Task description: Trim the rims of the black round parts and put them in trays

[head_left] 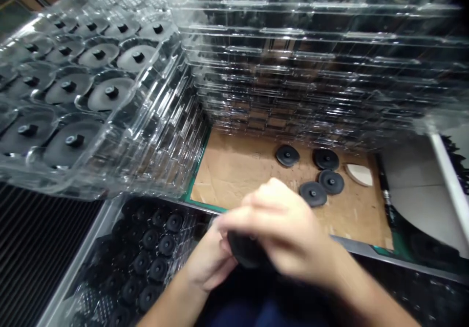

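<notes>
Between my two hands, low in the middle of the view, is a dark rounded disc [247, 250], partly covered by my fingers. My left hand [210, 258] is closed around its left edge. Over its top and right side curls my right hand [284, 224], blurred by motion. Past my hands, several black discs with a small central stub, one of them a black disc [287, 155], lie on a brown cardboard sheet [230, 166]. A pale wedge-shaped piece [359, 174] rests at the right of that sheet.
Stacked clear plastic trays [154, 122] holding grey discs stand at the left. Another tall stack of clear trays [293, 73] walls off the back. Below left, a bin holds trays of small black round parts [150, 239]. A white bin [414, 185] stands at the right.
</notes>
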Motion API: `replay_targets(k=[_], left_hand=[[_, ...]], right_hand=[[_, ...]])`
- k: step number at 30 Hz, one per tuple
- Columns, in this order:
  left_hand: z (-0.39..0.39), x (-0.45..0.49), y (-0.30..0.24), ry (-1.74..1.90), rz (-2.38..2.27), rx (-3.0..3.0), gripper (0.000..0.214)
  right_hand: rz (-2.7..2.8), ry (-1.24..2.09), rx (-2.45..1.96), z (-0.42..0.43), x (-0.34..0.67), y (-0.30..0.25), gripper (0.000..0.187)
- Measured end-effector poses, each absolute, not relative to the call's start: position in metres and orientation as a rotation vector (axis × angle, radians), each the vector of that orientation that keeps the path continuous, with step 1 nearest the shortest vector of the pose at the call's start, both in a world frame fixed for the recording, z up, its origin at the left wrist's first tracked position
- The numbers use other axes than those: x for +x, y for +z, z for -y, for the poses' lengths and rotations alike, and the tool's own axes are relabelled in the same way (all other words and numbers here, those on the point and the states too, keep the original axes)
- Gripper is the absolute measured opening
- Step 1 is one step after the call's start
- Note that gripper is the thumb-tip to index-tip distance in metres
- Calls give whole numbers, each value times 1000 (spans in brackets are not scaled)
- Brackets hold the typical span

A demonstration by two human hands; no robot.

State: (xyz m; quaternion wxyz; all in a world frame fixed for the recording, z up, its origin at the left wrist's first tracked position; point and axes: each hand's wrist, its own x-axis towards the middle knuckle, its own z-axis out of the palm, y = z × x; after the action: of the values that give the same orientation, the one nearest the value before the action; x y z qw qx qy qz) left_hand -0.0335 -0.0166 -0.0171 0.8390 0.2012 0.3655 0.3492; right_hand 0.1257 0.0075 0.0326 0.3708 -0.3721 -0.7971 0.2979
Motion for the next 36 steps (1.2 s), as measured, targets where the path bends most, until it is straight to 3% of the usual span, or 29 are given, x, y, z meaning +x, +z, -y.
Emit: replay_targets(k=[4,9,15,18,22,25,28,31,34,36], left_hand=[[23,-36,-14,745,-579,255,50],[26,-39,-10,773,-456,158,50],[32,-41,-15,731,-424,186,53],[35,-39,-18,874,-530,412,49],[39,-36,-23,1045,-877,1195,95],[42,-36,-24,1036,-934,1571,109],[44,-39,-21,1026,-937,1661,109],[43,-44,-16,928,-999,1552,101],[42,-50,-19,738,-1022,1252,63],[48,-57,-29,677,-1048,1105,56]], right_hand=[[1657,999,-1386,-36,142,-28,22],[1574,835,-1567,-19,135,-90,29],[1587,799,-1494,42,126,-73,27],[1621,799,-1459,61,130,-64,23],[1562,709,-1546,81,135,-62,29],[1598,580,-1535,89,139,-57,44],[1804,437,-1399,86,145,-46,46],[1986,363,-1270,76,151,-31,32],[1996,404,-1190,69,146,-20,17],[1950,486,-1206,69,135,-20,23]])
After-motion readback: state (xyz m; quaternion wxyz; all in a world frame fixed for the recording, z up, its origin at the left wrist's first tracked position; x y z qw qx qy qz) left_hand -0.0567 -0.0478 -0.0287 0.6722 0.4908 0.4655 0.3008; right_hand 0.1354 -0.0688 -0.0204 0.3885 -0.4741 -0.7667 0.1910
